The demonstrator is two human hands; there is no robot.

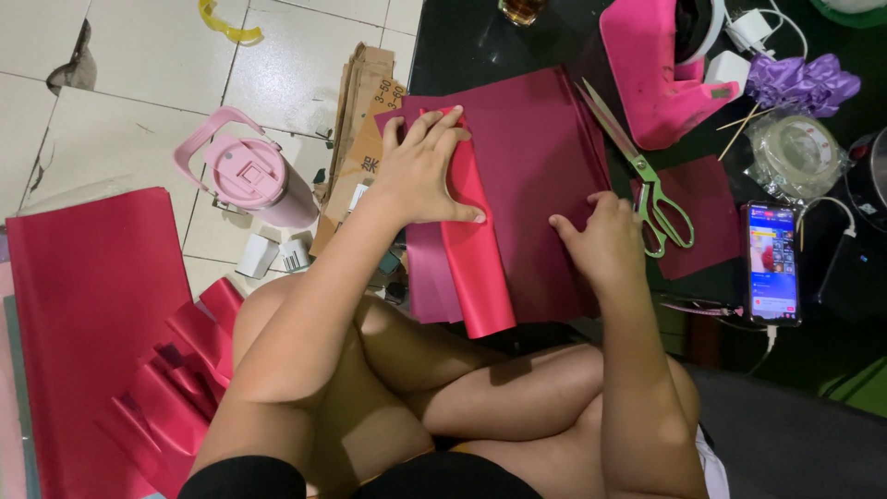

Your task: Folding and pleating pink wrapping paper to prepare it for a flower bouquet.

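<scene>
Closest in, a heap of crumpled glossy red paper sheets (139, 370) sits on the tiled floor by the knee. Further up, the right hand (605, 242) rests with curled fingers on the big magenta paper sheet (536, 176) spread over the black table (462, 42). The left hand (420, 171) is spread flat, pressing down on a rolled red paper fold (476, 268) lying on that sheet. Green-handled scissors (651, 189) lie just right of the sheet, a lit phone (772, 263) beyond them. A pink lidded tumbler (249, 177) stands on the floor.
</scene>
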